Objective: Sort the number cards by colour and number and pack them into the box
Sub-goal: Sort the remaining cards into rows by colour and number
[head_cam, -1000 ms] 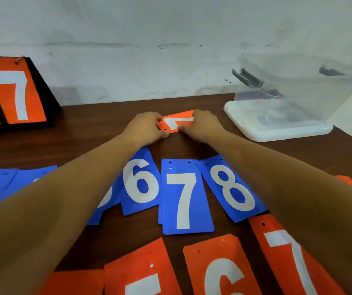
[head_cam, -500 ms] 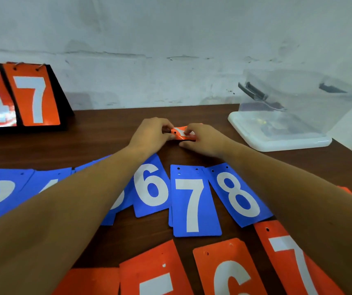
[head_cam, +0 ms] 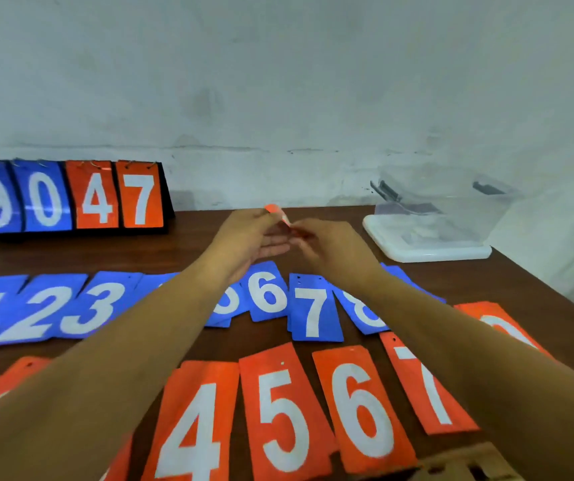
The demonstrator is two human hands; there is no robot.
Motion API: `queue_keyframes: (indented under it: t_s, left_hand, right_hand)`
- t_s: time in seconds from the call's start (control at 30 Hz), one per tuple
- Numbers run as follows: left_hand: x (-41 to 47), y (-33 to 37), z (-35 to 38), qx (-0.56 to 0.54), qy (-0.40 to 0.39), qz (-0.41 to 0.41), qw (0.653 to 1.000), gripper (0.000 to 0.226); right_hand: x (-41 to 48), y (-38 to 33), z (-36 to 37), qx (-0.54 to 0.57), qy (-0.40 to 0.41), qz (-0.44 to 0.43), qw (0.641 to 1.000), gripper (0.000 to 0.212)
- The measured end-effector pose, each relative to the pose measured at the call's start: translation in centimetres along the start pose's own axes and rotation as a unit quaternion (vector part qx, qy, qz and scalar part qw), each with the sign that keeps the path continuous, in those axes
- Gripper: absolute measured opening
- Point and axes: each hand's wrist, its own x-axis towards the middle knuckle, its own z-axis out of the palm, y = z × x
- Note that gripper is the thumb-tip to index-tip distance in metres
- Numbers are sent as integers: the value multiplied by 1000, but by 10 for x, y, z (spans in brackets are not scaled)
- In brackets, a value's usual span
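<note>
Far left, at the back of the bench (head_cam: 70, 251): scoreboard (head_cam: 70, 197), upright, showing 9 0 4 7.

Left to middle, mid-bench: row of blue cards (head_cam: 80, 307), flat and overlapping, 1 2 3 then 6 7 8 legible; the stretch between is hidden under the left forearm.

Near edge: row of orange cards (head_cam: 278, 411), flat, 4 5 6 7 legible.

Middle, far: left hand (head_cam: 251, 234), fingers fairly straight against the upper end of an orange card (head_cam: 277, 213); cannot tell whether pinching it. Just right of it: right hand (head_cam: 334, 248), fingers curled, pinching the card's lower edge.

Change: a second ago that card lay flat on the bench under both hands. Now lifted clear, turned edge-on, number not readable. Judged picked up for placing, most likely into the orange row.

Far right: clear box (head_cam: 452, 210) on a white lid (head_cam: 428, 251), well apart from the hands. No cards visible inside; packing judged not yet begun.
</note>
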Motion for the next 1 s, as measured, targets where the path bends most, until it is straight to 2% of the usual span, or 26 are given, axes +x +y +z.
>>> queue_keyframes:
  t_s: [0.07,0.13,0.2,0.27,0.33,0.4,0.5,0.57,0.67,0.77,0.87,0.93,1.0]
  left_hand:
    - [-31,8,-3,33,19,18,999,24]
    - [-63,14,-9,59,32,32,997,23]
    - [-86,18,-16,64,44,32,996,23]
    - [-114,20,-23,68,50,22,996,23]
    - [-142,19,-27,72,58,10,996,24]
    - [-164,14,-30,63,82,2,995,24]
    - [-187,0,-30,8,92,-28,995,16]
    - [-196,-11,-24,27,72,-65,995,24]
    - [-200,-28,-9,78,81,-89,990,32]
    - [-196,-39,8,67,83,-99,989,38]
    - [-187,-47,29,58,64,-100,991,29]
    - [-182,-51,44,62,48,-102,992,28]
    - [-175,-57,59,68,39,-106,991,31]
  right_hand:
    - [-22,-23,-9,50,8,15,999,29]
    - [-43,-39,-13,59,51,39,996,28]
    - [-53,-49,-17,82,68,112,988,34]
    - [-64,-67,-25,177,36,189,965,30]
    - [-77,-87,-29,281,5,225,933,16]
    - [-92,-107,-24,332,-11,258,907,13]
    - [-118,-127,-7,392,15,299,870,13]
    - [-133,-133,0,401,34,321,857,14]
    - [-154,-126,-4,303,25,315,899,16]
    - [-174,-99,-28,144,54,302,941,18]
    - [-193,-60,-54,-21,11,359,933,24]
    - [-207,-37,-61,-76,-72,395,913,33]
    - [-220,-24,-59,-111,-148,369,911,34]
